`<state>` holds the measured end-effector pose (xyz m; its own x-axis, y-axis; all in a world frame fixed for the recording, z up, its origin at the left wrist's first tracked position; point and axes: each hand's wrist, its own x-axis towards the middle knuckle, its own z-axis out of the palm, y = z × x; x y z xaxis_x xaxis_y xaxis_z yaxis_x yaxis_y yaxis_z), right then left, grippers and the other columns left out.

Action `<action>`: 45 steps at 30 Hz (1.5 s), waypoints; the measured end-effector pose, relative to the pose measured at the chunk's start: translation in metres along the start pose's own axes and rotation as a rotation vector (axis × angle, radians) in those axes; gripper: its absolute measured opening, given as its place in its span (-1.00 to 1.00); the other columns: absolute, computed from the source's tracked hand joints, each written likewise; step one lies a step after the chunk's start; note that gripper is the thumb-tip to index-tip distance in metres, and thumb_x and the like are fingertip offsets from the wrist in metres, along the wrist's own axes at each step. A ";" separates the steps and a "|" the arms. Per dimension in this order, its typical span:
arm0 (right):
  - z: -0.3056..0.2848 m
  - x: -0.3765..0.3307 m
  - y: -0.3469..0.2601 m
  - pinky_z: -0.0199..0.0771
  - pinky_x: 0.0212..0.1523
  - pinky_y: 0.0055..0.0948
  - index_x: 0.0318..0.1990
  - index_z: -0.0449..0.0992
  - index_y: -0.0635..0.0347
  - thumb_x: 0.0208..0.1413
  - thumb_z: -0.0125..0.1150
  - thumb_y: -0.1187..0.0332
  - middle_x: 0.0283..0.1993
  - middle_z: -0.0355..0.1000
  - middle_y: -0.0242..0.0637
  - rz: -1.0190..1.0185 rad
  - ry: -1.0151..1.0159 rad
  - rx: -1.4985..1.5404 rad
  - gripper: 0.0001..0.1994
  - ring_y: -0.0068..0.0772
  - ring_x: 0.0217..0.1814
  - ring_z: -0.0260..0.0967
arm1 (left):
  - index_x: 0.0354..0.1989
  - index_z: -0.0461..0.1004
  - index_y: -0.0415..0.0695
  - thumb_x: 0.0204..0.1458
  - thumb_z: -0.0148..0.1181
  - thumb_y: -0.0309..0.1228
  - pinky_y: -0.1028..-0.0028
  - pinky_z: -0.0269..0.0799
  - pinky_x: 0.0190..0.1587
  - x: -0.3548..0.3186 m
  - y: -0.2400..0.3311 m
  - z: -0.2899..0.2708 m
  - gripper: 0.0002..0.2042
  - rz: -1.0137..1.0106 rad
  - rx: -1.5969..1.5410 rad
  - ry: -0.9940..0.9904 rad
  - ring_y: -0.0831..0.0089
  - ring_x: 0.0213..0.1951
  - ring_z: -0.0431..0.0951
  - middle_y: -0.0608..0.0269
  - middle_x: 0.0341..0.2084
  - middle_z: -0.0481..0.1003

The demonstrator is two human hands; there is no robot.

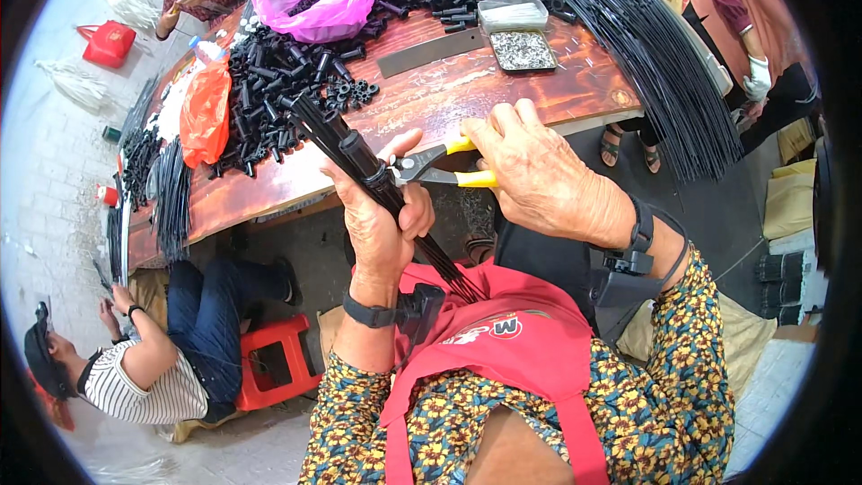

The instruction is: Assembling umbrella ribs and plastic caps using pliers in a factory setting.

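My left hand (382,216) is wrapped round a bundle of thin black rods (449,271), which runs slanting from my lap up toward the table. Near its upper part a black plastic sleeve (359,156) sits around the rods. My right hand (539,166) grips a pair of pliers (476,178) with yellow handles. The metal jaws of the pliers meet the bundle just below the sleeve, beside my left thumb. Whether the jaws are closed on a rod is too small to tell.
Ahead stands a wooden table (413,108) with heaps of black plastic pieces (260,94), a pink bag (323,0), an orange bag (206,117), a flat metal bar (429,54) and a tray of small metal parts (523,51). Long black rods (646,54) hang over its right edge. Several people work nearby.
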<state>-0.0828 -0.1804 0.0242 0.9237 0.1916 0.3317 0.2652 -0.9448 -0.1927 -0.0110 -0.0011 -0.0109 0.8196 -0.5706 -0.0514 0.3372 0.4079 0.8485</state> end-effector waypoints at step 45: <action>-0.009 0.012 -0.011 0.43 -0.40 -0.32 -0.38 0.38 0.22 -0.08 0.16 0.38 -0.43 0.35 -0.19 -0.004 0.002 -0.324 -0.85 -0.23 -0.36 0.40 | 0.04 0.34 -0.30 0.06 -0.53 0.36 0.53 -0.09 -0.78 0.002 -0.006 -0.015 -0.12 0.067 -0.064 -0.116 0.63 -0.87 -0.08 0.48 -0.90 0.02</action>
<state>-0.0768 -0.1705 0.0388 0.9222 0.1953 0.3339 0.1666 -0.9795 0.1129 -0.0042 0.0055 -0.0236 0.7836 -0.6175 0.0687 0.3152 0.4904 0.8125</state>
